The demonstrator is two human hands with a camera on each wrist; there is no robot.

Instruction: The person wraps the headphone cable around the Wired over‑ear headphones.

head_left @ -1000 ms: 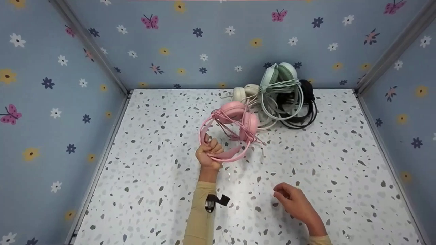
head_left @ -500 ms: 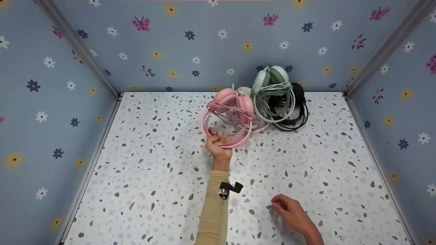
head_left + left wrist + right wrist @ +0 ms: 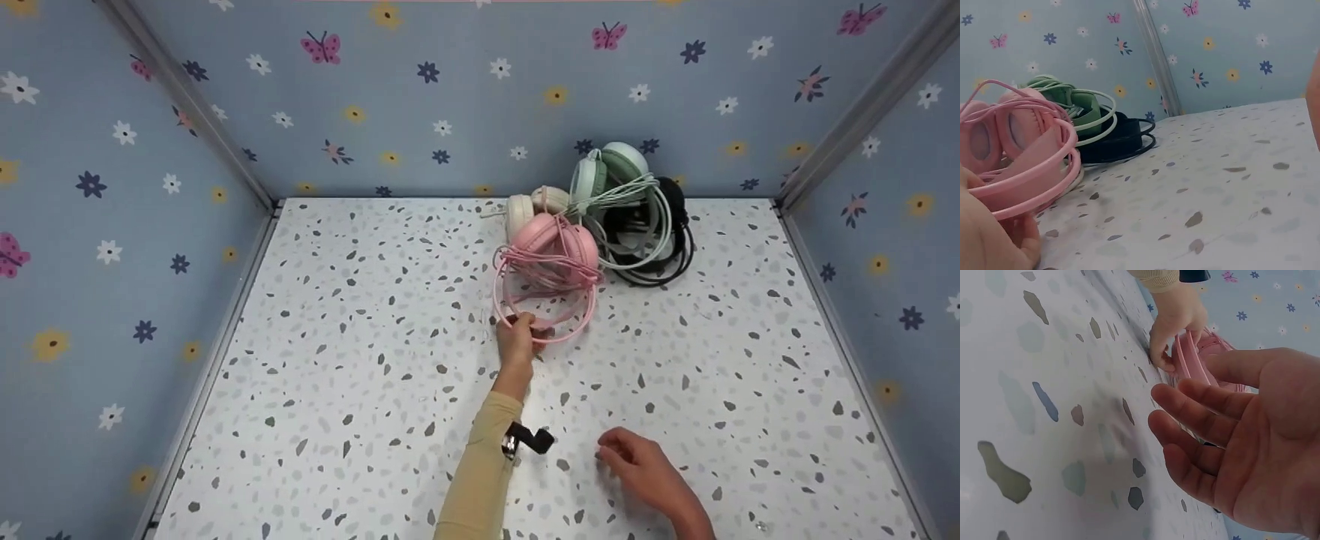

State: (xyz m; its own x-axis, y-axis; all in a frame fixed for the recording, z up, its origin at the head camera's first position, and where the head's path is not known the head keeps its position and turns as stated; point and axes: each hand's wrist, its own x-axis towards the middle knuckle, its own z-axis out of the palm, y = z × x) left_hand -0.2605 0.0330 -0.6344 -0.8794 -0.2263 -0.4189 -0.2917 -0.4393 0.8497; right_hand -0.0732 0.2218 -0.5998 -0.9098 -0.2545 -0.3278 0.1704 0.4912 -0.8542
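Pink headphones (image 3: 551,255) with a bundled pink cord lean against cream headphones (image 3: 520,214), their headband toward the person. My left hand (image 3: 517,341) holds that pink headband, thumb on top and fingers underneath, as the left wrist view also shows. Mint-green headphones (image 3: 609,180) rest at the right on top of black headphones (image 3: 671,206), each with its cord bundled. Near the front of the table, my right hand (image 3: 636,461) hangs with loosely bent fingers and nothing in it; its palm shows in the right wrist view.
The white speckled table (image 3: 360,337) is bordered by flower-patterned panels at the back (image 3: 420,97), left and right. Metal strips run along the corners. A dark strap with a small device (image 3: 525,439) sits on the left sleeve.
My left hand has carried the pink headphones right and back, then lowered them against the cream pair. Its grip has turned, thumb now on top. The right hand has shifted only slightly.
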